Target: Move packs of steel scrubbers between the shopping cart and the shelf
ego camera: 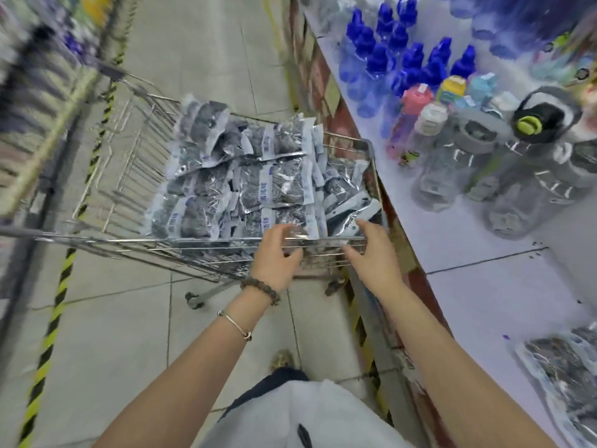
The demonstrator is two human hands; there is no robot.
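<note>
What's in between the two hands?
In the head view, the shopping cart's near wire rim runs between the left hand and right hand, with shiny scrubber packs just behind it.

Bright, even light, soft shadows. Motion blur smears the left shelves [38, 101] and far right; glare glints on the packs [245, 176]; edges bend.

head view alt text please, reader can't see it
A person's left hand and right hand reach over the near rim of a wire shopping cart heaped with packs of steel scrubbers. At right, a white shelf holds blue-capped bottles, clear bottles and more scrubber packs.
</note>
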